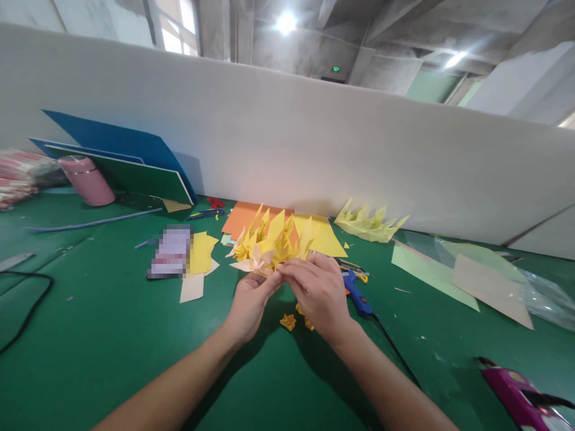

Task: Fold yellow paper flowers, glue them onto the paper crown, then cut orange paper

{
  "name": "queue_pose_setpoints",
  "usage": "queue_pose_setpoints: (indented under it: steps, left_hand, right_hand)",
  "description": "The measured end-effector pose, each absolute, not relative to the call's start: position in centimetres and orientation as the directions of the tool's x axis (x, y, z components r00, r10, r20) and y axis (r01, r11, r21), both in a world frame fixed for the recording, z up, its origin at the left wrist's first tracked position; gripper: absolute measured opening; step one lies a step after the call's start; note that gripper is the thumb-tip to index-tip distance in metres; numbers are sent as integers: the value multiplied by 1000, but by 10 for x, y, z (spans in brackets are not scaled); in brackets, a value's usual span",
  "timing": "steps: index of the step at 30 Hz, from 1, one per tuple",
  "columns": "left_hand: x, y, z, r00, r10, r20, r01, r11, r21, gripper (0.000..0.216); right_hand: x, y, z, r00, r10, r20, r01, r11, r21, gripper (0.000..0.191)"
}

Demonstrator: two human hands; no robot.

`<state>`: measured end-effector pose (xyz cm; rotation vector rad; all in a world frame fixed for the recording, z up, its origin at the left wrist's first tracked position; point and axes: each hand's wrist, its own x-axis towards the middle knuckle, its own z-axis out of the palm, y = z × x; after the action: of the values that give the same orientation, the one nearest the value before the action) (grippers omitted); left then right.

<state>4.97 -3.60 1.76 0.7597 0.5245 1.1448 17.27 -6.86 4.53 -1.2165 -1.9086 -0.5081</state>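
Observation:
A spiky yellow folded-paper flower (269,239) with pale peach petals at its base is held just above the green table (112,323). My left hand (249,302) grips it from below, fingers closed on the base. My right hand (317,287) pinches the same base from the right side. Small crumpled orange paper bits (288,321) lie on the table under my hands. A blue glue gun (357,293) rests just right of my right hand, its black cord trailing toward me.
Orange and yellow sheets (321,234) lie behind the flower, a second yellow spiky piece (368,222) farther right. Pale green and tan sheets (467,272) sit right. Blue and green boards (135,158) and a pink cup (87,179) stand at left by the white partition. A magenta object (516,392) is near right.

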Motion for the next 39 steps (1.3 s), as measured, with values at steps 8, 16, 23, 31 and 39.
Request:
queue_pose_setpoints:
  steps: [8,16,23,31,39]
  left_hand:
    - [51,-35,19,355,935,1,-654,248,715,29]
    - [49,-29,17,254,966,-43,-710,217,670,40]
    - [47,-30,14,286,958,-1,-706,211,676,62]
    - [46,-32,17,342,939,19,-700,241,672,68]
    - [45,-32,19,346,938,8,-723,262,640,71]
  right_hand:
    - [170,-69,48,-254,565,785,897,441,-28,16]
    - [185,-75,58,-108,475,873,867,475,-151,16]
    - [201,-75,27,185,698,692,727,377,-574,8]
    - [181,-89,17,-79,608,790,840,467,-276,16]
    - [174,-79,17,-164,555,816,862,482,-155,13]
